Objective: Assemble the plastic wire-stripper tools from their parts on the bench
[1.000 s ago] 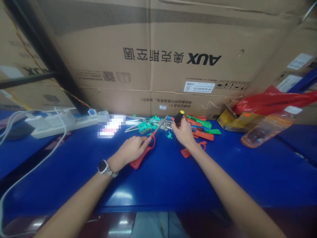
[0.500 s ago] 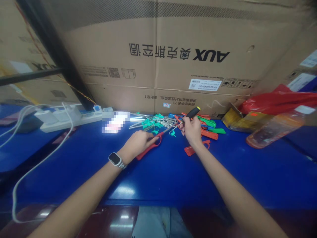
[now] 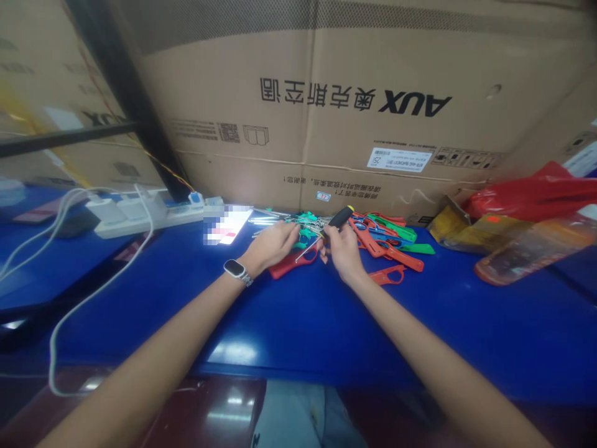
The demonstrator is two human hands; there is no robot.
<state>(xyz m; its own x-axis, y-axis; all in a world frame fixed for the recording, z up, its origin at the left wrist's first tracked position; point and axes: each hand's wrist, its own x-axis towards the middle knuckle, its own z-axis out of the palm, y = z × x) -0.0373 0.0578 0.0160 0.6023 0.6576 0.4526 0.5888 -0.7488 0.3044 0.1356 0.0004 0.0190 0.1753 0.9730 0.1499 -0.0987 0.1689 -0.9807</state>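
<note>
My left hand (image 3: 273, 246), a watch on its wrist, is closed over the top of a red plastic handle (image 3: 291, 264) that lies on the blue table (image 3: 298, 323). My right hand (image 3: 340, 249) grips a screwdriver (image 3: 336, 220) with a black handle and yellow end. Its metal shaft slants down and left to the red handle. Both hands sit close together in front of a heap of metal rods and green parts (image 3: 298, 223).
Red, green and blue plastic handles (image 3: 387, 239) lie to the right of my hands, one red handle (image 3: 389, 274) nearer. Behind stands a big cardboard box (image 3: 326, 106). A white power strip (image 3: 140, 214) with cables lies left. A plastic bottle (image 3: 532, 249) and red bag (image 3: 527, 196) are right.
My left hand slid forward up the red handle toward the heap. My right hand tipped the screwdriver down so its shaft meets the handle. The camera swung left.
</note>
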